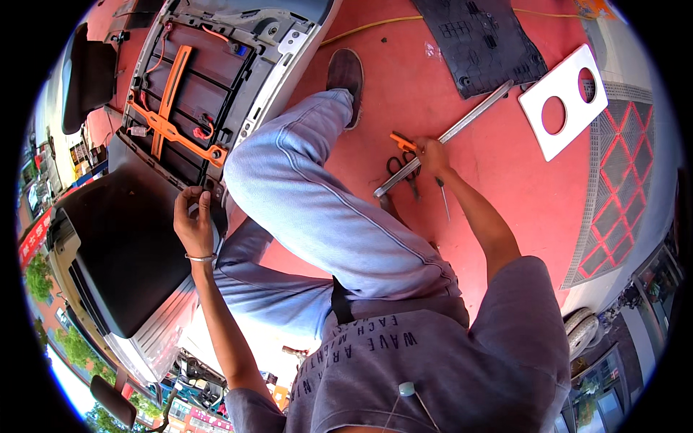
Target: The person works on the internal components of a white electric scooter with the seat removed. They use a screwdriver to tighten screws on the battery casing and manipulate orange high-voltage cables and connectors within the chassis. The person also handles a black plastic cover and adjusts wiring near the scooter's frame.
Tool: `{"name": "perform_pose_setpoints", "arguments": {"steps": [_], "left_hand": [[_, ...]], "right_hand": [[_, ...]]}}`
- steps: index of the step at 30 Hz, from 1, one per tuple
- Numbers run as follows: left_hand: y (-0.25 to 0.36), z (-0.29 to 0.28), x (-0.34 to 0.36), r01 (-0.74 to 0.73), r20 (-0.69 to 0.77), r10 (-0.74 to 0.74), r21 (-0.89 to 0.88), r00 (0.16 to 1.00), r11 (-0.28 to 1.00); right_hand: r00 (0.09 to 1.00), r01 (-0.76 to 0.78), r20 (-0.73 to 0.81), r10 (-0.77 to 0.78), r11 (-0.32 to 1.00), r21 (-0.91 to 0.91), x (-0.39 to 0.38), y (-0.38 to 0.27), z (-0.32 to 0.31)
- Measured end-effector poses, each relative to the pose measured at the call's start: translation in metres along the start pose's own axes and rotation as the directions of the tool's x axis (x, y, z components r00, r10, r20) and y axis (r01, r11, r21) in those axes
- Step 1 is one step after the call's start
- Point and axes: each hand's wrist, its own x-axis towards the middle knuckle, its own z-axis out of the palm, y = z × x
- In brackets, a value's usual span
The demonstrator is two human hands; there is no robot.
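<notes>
My left hand (193,222) is raised by the lower edge of an open vehicle compartment. Its fingers curl toward the thumb, and anything between them is too small to make out. Inside the compartment, a crossed orange bracket (167,108) lies over dark battery blocks (198,61) with red leads. On the right, my right hand (433,155) closes on an orange-handled tool (402,141), its working end mostly hidden. Under that hand runs a long metal bar (469,115) on the red floor. Black-handled scissors (403,167) and a thin screwdriver (443,198) lie close by.
A black seat (130,245) stands at my left. Farther off on the red floor (390,72) are a dark plastic panel (484,43) and a yellow cable (375,24). A white board with two round holes (567,101) lies at right, beside a grey mat (613,187).
</notes>
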Motion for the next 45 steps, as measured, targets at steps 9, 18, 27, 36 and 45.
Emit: {"name": "perform_pose_setpoints", "arguments": {"steps": [9, 18, 27, 36, 45], "left_hand": [[0.062, -0.019, -0.005, -0.035, -0.046, 0.027, -0.185, 0.999, 0.982], [0.179, 0.049, -0.006, -0.189, 0.285, 0.263, -0.260, 0.922, 0.947], [0.217, 0.103, -0.003, -0.341, 0.511, 0.514, -0.397, 0.689, 0.852], [0.208, 0.096, 0.004, -0.275, 0.497, 0.354, -0.228, 0.792, 0.934], [0.208, 0.100, 0.107, -0.564, 0.457, 0.512, -0.027, 0.727, 0.825]], "right_hand": [[0.999, -0.043, -0.040, 0.031, 0.935, -0.353, 0.041, 0.018, 0.076], [0.932, -0.305, 0.344, -0.116, 0.263, 0.915, -0.018, -0.114, -0.085], [0.748, -0.330, 0.241, -0.618, -0.031, 0.944, -0.059, -0.180, -0.152], [0.767, -0.395, 0.355, -0.534, 0.044, 0.918, -0.041, -0.169, -0.140], [0.954, -0.111, -0.268, 0.135, 0.988, 0.104, 0.099, 0.005, -0.106]]}}
